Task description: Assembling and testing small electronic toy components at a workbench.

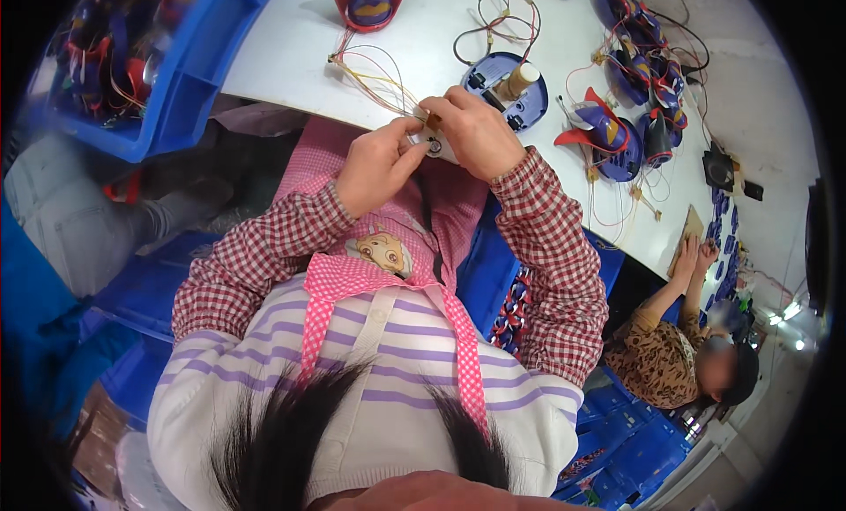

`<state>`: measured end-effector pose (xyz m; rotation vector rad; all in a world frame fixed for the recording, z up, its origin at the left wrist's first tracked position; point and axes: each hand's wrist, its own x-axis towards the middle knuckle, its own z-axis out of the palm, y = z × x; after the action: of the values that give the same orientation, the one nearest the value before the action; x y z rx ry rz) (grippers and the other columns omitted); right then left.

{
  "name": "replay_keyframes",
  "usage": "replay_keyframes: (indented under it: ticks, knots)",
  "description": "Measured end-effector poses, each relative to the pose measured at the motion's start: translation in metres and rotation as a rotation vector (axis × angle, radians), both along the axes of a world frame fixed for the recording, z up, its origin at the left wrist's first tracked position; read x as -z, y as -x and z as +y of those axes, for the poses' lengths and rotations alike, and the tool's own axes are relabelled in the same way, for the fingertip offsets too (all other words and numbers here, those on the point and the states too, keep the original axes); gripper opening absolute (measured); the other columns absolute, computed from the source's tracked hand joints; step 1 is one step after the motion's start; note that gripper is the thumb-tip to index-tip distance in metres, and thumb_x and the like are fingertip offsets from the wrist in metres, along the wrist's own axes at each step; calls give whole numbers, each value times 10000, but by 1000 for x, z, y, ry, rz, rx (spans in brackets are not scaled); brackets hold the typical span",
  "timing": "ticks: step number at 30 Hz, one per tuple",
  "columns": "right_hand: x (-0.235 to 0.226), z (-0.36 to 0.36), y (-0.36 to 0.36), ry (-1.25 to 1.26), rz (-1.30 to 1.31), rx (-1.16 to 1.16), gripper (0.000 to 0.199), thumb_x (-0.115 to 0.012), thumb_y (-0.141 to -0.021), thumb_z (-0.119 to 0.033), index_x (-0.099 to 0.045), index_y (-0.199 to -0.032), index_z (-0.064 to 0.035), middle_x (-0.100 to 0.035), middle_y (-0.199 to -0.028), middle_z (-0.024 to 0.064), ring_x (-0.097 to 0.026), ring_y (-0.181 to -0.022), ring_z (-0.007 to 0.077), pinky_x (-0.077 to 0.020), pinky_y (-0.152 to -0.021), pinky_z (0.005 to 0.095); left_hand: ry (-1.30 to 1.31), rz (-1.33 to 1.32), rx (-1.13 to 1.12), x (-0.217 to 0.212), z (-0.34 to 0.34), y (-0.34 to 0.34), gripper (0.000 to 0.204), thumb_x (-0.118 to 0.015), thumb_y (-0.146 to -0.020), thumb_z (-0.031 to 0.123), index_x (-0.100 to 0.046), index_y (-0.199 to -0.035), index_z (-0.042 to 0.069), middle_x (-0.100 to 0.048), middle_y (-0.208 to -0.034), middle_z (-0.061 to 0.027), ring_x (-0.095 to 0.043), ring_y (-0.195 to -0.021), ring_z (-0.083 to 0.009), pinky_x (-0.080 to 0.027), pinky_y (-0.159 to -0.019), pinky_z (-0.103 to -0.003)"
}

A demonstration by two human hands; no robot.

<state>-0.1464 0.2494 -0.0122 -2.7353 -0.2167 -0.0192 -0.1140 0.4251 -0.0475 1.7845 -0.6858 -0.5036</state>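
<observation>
Presently | left hand (381,163): fingertips gripping a small pale part (434,146) | right hand (478,132): pinching thin wires (379,78) right beside it, contact partly hidden | part: between both hands, at the tabletop's (286,57) near edge | round purple shell (531,108): on the tabletop, just beyond the right hand

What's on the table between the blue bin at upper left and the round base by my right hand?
Thin wires lie there, with a red-and-purple part farther back on the white table, as the head view shows.
</observation>
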Motion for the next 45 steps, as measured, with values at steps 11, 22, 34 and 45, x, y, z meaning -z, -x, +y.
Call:
replay_keyframes:
  ticks: [11, 22, 34, 45]
  knots:
    - [6, -1, -7, 164, 16, -23, 115, -589, -818, -129, -575, -899, -48, -551, -846, 89, -578, -716, 242, -487, -629, 294, 27, -44, -24, 22, 19, 20, 341, -612, -803, 21, -534, -1133, -4, -594, -763, -74, -522, -546, -154, -445, -497, -254]
    - [21, -5, -5, 175, -184, -162, 130, -582, -823, -151, -547, -883, -41, -537, -850, 85, -572, -739, 211, -492, -620, 289, 62, -473, -37, 22, 3, 4, 332, -610, -811, 10, -525, -1132, -4, -595, -790, -64, -561, -593, -125, -463, -523, -229]
    - [-25, 26, 14, -343, -147, -62, 257, -666, -800, -103, -581, -1035, -41, -543, -900, 70, -542, -718, 180, -469, -635, 251, 298, 409, 50, -5, 12, -10, 245, -540, -886, 22, -528, -1129, -4, -613, -858, -71, -560, -613, -101, -476, -543, -186]
    - [-1, 17, 2, -1148, 240, 244, 198, -628, -844, -51, -581, -1025, 15, -604, -847, 75, -566, -693, 116, -478, -610, 207, 395, -74, -46, 0, 24, -37, 308, -503, -889, 76, -471, -1184, -5, -553, -805, -68, -508, -558, -111, -434, -503, -201]
